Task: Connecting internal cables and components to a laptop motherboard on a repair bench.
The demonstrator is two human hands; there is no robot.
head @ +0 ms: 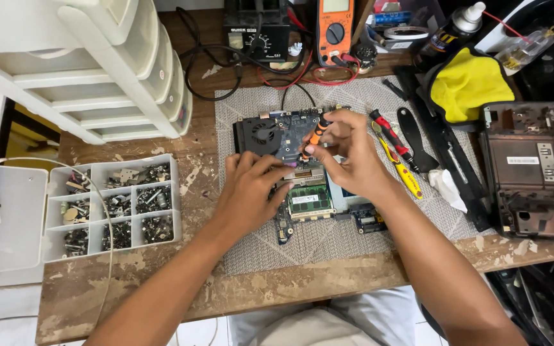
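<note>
Fingers of my right hand (347, 150) are clamped on an orange-and-black screwdriver (316, 134), its tip down on the laptop motherboard (302, 166) at mid-tabletop. My left hand (248, 192) presses flat on the board, fingers together, just beside a green memory module (309, 200) bearing a white rectangular label. I see the board lying on a grey woven mat (354, 237). Left of it sits a white compartment tray of screws (113, 205), beyond that a white drawer unit (97, 64). A yellow cloth (466, 83) and a spray can (447, 35) lie far right, above a dark laptop base (533, 170) with a white sticker. The wooden tabletop (161, 288) is scuffed and peeling.
</note>
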